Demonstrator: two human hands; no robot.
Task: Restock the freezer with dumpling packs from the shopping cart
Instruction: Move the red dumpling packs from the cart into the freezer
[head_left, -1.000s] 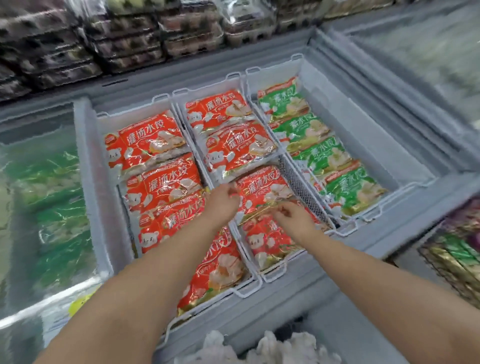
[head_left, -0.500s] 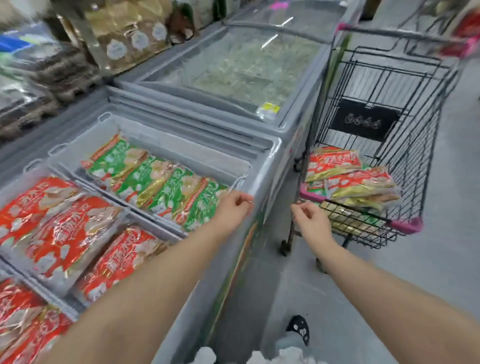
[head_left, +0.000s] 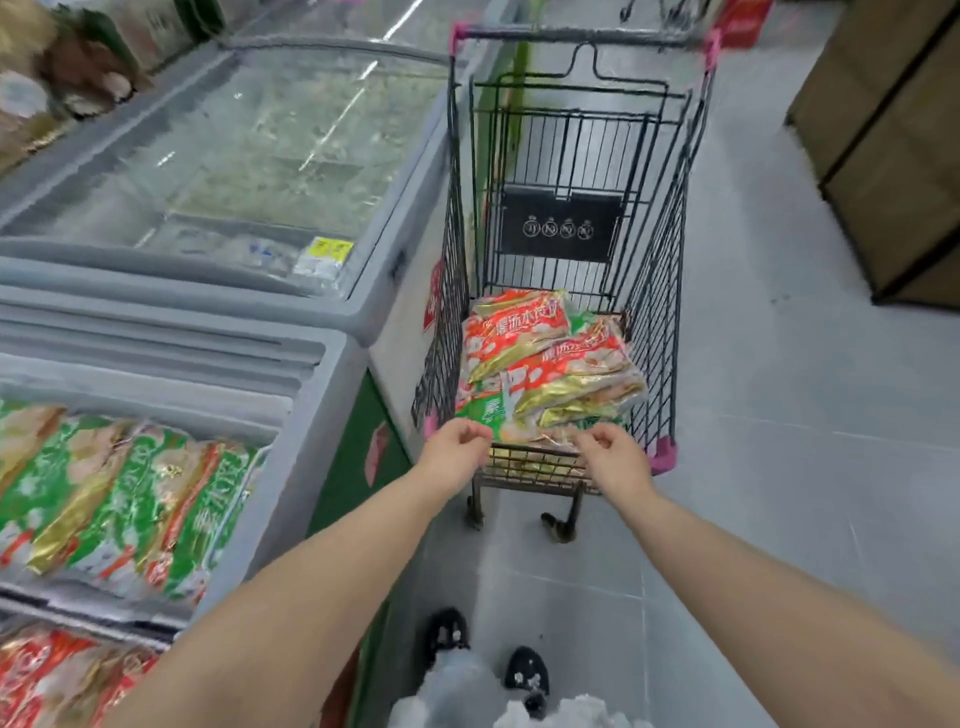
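A black wire shopping cart (head_left: 657, 270) with pink corner caps stands ahead of me. Several red and green dumpling packs (head_left: 545, 358) lie piled at its near end. My left hand (head_left: 457, 452) hovers at the cart's near rim with loosely curled fingers, holding nothing. Beside it, my right hand (head_left: 613, 457) reaches over the same rim, fingers loosely curled just short of the packs, also empty. The open freezer (head_left: 311, 415) is at the left, with green packs (head_left: 119, 504) in one basket and red packs (head_left: 57, 675) in another.
A second chest freezer (head_left: 395, 218) with a shut glass lid sits behind the open one, beside the cart. Brown cardboard boxes (head_left: 893, 130) stand at the far right. Grey tiled floor (head_left: 805, 415) lies around the cart. My feet (head_left: 483, 660) are below.
My view has swung right from the freezer baskets to the cart. Both hands left the red packs in the freezer and moved over to the cart's near rim, empty.
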